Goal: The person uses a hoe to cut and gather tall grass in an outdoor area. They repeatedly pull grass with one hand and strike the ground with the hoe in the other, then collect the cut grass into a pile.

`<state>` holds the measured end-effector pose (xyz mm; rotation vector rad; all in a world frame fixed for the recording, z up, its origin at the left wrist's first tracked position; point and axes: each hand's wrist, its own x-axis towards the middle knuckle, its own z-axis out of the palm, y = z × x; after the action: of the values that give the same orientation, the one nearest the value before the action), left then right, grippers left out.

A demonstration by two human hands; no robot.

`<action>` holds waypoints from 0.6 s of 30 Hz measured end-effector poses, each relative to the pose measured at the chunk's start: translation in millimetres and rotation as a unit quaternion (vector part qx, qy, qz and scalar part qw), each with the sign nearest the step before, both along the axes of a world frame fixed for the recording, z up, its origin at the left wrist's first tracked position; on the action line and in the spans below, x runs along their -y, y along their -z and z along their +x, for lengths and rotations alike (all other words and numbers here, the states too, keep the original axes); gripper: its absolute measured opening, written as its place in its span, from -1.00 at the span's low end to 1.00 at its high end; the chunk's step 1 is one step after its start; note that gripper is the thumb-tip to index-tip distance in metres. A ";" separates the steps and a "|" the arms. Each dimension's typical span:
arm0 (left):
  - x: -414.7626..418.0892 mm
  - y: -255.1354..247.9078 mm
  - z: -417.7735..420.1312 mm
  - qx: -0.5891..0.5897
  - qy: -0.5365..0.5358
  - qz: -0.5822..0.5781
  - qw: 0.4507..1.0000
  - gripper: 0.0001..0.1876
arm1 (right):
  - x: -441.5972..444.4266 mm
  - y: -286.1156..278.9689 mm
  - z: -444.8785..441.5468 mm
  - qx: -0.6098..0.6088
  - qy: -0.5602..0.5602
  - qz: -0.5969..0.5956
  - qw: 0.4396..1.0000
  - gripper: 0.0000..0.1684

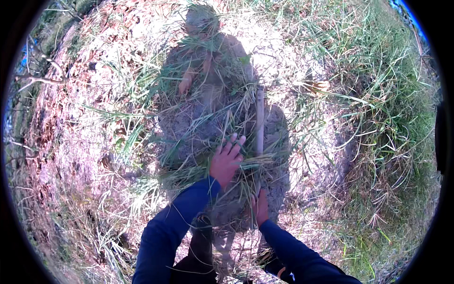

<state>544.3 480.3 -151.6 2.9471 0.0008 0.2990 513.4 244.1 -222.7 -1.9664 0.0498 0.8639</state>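
My left hand (227, 162) reaches forward over a loose pile of cut grass (191, 167), its fingers spread and resting on the stalks. Lower and to the right, my right hand (260, 207) is down among grass blades near the ground; what its fingers close on, if anything, is hidden. A straight wooden pole (260, 120), perhaps a tool handle, lies lengthwise just beyond the right hand and right of the left hand. Grass stalks cross over its lower part, and its near end cannot be made out.
Tall green grass (386, 117) grows along the right side. Brown leaf litter (53, 117) and a bare branch (46, 80) lie at the left. My shadow falls across the ground ahead. A dark shoe (273, 264) shows at the bottom.
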 end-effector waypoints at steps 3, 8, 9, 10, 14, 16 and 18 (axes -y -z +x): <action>4.6 11.8 0.0 -0.051 -0.147 -0.100 0.983 -0.63 | -23.0 -39.9 69.0 0.076 -0.029 -0.010 0.997 -0.61; -10.2 16.7 -9.9 0.010 -0.129 -0.079 0.988 -0.62 | -34.2 -48.1 14.8 0.100 -0.061 0.027 0.993 -0.65; -16.5 7.9 -4.1 0.023 -0.134 -0.085 0.987 -0.68 | -1.3 -38.6 -41.1 0.096 -0.052 -0.022 0.994 -0.68; -29.6 -22.9 -6.4 0.024 -0.155 -0.076 0.985 -0.73 | 10.0 -61.9 -71.5 0.093 -0.073 -0.029 0.993 -0.67; -24.3 -20.9 1.5 0.064 -0.164 -0.106 0.979 -0.74 | 85.5 -32.2 -101.0 0.148 -0.105 -0.092 0.979 -0.69; -28.6 -13.3 -10.0 0.029 -0.198 -0.108 0.974 -0.70 | 83.9 -34.8 -58.0 0.059 0.005 -0.080 0.995 -0.72; -40.2 -7.1 -28.7 0.021 -0.217 -0.088 0.972 -0.69 | 78.5 -50.8 -11.2 0.082 0.007 -0.052 0.995 -0.56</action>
<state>515.6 520.5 -144.6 2.7334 0.6373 0.3967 502.3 165.5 -171.9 -2.1255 0.0141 0.7002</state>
